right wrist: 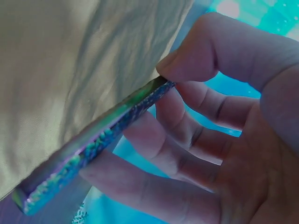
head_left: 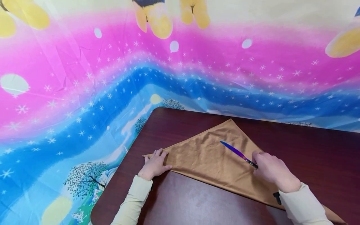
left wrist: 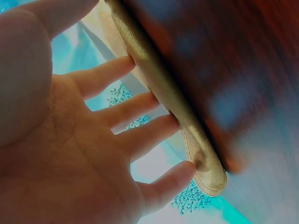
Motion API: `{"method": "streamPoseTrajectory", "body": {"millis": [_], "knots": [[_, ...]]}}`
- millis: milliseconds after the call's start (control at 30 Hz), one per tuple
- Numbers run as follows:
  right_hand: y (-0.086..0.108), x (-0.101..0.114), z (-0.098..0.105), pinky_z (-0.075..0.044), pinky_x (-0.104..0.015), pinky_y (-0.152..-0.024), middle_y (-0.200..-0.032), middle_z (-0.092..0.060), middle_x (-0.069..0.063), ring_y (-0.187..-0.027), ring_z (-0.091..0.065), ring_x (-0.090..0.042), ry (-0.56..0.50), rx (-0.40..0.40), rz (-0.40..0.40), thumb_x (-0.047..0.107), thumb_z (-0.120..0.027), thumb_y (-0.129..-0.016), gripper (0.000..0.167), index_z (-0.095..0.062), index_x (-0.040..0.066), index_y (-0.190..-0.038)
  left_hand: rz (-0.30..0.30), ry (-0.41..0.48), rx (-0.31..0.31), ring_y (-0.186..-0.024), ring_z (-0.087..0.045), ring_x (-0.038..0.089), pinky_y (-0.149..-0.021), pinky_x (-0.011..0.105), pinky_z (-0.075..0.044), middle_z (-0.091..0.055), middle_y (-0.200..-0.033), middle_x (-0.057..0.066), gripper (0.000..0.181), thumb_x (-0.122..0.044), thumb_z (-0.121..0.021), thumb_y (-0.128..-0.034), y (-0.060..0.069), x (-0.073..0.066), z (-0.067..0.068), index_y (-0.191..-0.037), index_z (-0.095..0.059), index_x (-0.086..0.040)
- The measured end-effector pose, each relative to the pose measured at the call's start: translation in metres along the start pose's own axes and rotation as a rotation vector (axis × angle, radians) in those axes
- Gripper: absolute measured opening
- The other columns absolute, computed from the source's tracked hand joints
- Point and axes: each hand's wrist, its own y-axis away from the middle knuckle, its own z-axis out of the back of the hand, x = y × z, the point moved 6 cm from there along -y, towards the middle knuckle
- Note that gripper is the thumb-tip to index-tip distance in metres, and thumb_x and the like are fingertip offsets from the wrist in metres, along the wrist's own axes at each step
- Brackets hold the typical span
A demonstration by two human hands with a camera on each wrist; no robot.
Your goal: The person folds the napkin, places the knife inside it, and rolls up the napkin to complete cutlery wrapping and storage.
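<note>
A golden-brown satin cloth (head_left: 202, 159), spread in a triangular shape, lies on the dark wooden table. At its left corner my left hand (head_left: 154, 165) rests with fingers spread; in the left wrist view the fingertips touch the rolled edge of the cloth (left wrist: 159, 81). Over the right part of the cloth, my right hand (head_left: 271, 168) grips a knife (head_left: 236, 151) by its handle. The blade is shiny blue and purple, its tip toward the upper left. In the right wrist view, thumb and fingers pinch the speckled, iridescent knife handle (right wrist: 88, 149).
The dark red-brown table (head_left: 194, 198) has a rounded far left corner. Behind and to the left of it hangs a pink and blue printed backdrop (head_left: 112, 93) with snowflakes and trees. One cloth end runs under the right forearm to the lower right.
</note>
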Motion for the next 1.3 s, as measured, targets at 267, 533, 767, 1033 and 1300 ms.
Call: {"method": "streamPoseTrajectory", "body": {"millis": [267, 533, 767, 1033, 1300], "knots": [[0.0, 0.014, 0.0, -0.034, -0.034, -0.052, -0.071, -0.048, 0.003, -0.061, -0.043, -0.016, 0.018, -0.038, 0.033, 0.005, -0.067, -0.067, 0.022, -0.05, 0.015, -0.075, -0.003, 0.001, -0.003, -0.14, -0.034, 0.042, -0.102, 0.076, -0.02, -0.036, -0.151, 0.019, 0.063, -0.041, -0.067, -0.0882, 0.001, -0.001, 0.001, -0.141, -0.048, -0.012], [-0.002, 0.026, -0.007, -0.036, -0.032, -0.057, -0.071, -0.05, 0.003, -0.065, -0.044, -0.016, 0.037, -0.015, 0.07, 0.003, -0.07, -0.067, 0.025, -0.051, 0.016, -0.078, 0.002, -0.014, 0.001, -0.14, -0.033, 0.041, -0.102, 0.075, -0.02, -0.035, -0.151, 0.018, 0.063, -0.042, -0.067, -0.0882, 0.0, 0.0, 0.0, -0.141, -0.047, -0.013], [-0.002, 0.033, -0.012, -0.034, -0.031, -0.055, -0.07, -0.048, 0.004, -0.063, -0.043, -0.016, 0.041, 0.019, 0.073, 0.002, -0.069, -0.068, 0.025, -0.051, 0.016, -0.078, 0.005, -0.008, 0.002, -0.14, -0.033, 0.041, -0.102, 0.075, -0.02, -0.036, -0.151, 0.018, 0.063, -0.042, -0.067, -0.088, 0.0, 0.0, 0.001, -0.141, -0.047, -0.013], [-0.003, 0.04, -0.021, -0.034, -0.031, -0.053, -0.069, -0.047, 0.004, -0.061, -0.042, -0.014, 0.043, 0.028, 0.099, 0.003, -0.071, -0.068, 0.027, -0.049, 0.016, -0.077, 0.009, -0.009, 0.003, -0.14, -0.033, 0.041, -0.103, 0.074, -0.021, -0.036, -0.152, 0.018, 0.064, -0.042, -0.067, -0.0879, 0.0, -0.001, 0.001, -0.141, -0.047, -0.013], [-0.004, 0.045, -0.029, -0.034, -0.031, -0.054, -0.07, -0.045, 0.005, -0.062, -0.041, -0.014, 0.037, 0.044, 0.133, 0.001, -0.071, -0.067, 0.029, -0.049, 0.017, -0.076, 0.007, -0.005, -0.005, -0.14, -0.034, 0.041, -0.102, 0.074, -0.022, -0.036, -0.151, 0.018, 0.064, -0.042, -0.068, -0.0876, 0.001, -0.001, 0.001, -0.14, -0.047, -0.013]]}}
